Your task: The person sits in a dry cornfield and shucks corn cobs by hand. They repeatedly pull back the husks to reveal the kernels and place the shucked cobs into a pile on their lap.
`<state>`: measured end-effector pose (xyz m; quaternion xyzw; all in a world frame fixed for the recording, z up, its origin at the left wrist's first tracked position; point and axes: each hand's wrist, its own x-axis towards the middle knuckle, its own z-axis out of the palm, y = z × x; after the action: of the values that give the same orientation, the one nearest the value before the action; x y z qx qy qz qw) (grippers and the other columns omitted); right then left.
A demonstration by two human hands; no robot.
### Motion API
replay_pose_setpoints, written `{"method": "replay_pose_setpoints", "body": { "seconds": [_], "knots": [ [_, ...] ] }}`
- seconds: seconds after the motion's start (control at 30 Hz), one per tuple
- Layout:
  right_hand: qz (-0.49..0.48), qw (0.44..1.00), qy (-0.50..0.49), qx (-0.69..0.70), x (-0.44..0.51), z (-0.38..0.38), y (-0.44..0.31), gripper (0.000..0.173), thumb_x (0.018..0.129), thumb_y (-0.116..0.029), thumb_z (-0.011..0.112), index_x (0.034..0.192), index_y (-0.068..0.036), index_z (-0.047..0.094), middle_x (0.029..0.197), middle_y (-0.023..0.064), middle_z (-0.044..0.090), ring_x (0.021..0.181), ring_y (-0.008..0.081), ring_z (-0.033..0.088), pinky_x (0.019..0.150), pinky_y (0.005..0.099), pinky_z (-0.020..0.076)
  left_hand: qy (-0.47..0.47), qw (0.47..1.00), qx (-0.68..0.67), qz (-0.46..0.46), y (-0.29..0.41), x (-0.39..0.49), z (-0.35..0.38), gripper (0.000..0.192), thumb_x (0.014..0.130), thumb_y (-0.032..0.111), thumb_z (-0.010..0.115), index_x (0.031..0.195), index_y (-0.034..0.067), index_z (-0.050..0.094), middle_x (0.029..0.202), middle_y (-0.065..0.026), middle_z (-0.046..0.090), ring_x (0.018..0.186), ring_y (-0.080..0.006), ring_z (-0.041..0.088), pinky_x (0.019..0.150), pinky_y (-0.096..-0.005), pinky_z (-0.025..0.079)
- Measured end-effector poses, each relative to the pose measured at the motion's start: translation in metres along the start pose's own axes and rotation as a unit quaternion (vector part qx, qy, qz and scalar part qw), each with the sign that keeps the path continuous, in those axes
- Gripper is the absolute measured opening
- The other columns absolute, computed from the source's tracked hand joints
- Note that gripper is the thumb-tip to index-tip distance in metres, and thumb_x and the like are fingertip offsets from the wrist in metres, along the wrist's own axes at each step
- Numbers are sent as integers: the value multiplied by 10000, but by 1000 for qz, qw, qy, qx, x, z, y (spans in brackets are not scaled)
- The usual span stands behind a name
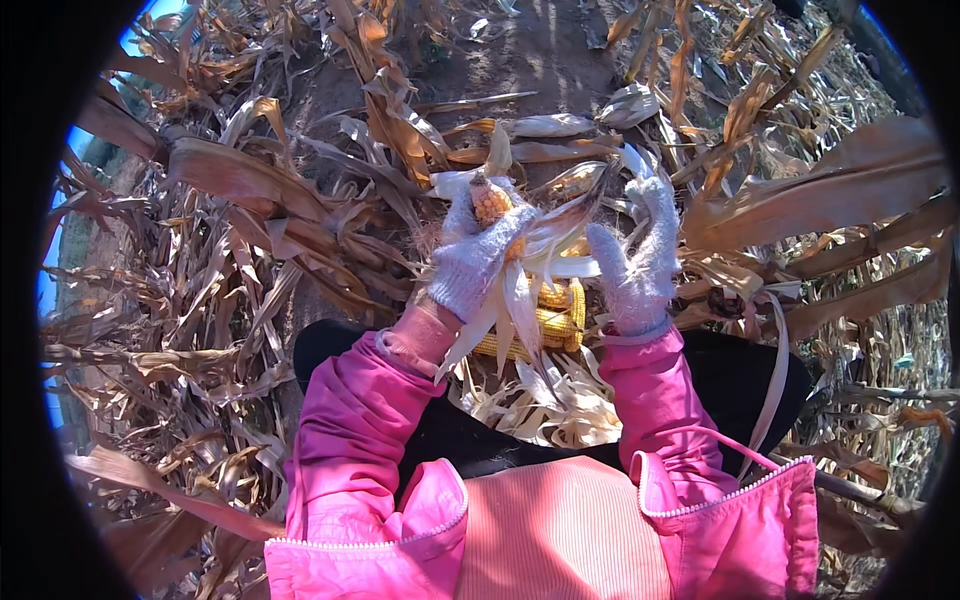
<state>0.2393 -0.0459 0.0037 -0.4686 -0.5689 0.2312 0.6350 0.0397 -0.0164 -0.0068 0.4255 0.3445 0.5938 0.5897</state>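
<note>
My left hand (480, 247), in a pale knitted glove, grips an ear of corn (491, 204) whose tip kernels show; its peeled-back husk leaves (517, 300) hang below the palm. To the right, my right hand (643, 251), gloved alike, has its fingers curled upward and apart from the thumb. A pale strip of husk (634, 159) rises at its fingertips; whether it is gripped is unclear. Below and between the hands lie several bare yellow corn cobs (556, 322), partly hidden by the hanging husk. Another ear, partly in its husk (576, 180), lies just beyond them.
Loose husks (562, 409) lie between my bent legs. Unopened ears in husks (551, 125) rest on the soil ahead. Dry corn stalks and broad leaves (240, 180) reach in from the left, and more leaves (825, 195) crowd the right side near my arm.
</note>
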Motion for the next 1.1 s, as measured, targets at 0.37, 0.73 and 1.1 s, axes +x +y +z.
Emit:
{"method": "replay_pose_setpoints", "body": {
  "seconds": [0.37,0.73,1.1],
  "knots": [
    [382,867,-319,-33,-47,44,3,581,808,-351,818,1289,-68,658,1146,169,745,1088,321,722,953,423,550,-75,987,1,-144,13,-22,15,372,947,59,735,1289,57,589,1166,-38,654,1047,-137,646,940,-305,537],
    [-100,872,-383,-289,-98,36,86,464,934,-389,685,1311,-120,642,1258,145,684,1167,299,665,1001,392,528,-312,829,441,144,6,-44,42,442,848,281,827,1195,108,614,1055,-154,670,1020,-335,687,930,-402,533],
    [75,589,-752,-284,-176,-18,86,723,788,-563,778,1350,-129,643,1221,189,696,1172,366,657,999,461,519,33,976,95,-195,-29,14,-18,537,927,134,776,1414,48,568,1187,-48,652,1031,-139,639,903,-290,537]
  ]
}}
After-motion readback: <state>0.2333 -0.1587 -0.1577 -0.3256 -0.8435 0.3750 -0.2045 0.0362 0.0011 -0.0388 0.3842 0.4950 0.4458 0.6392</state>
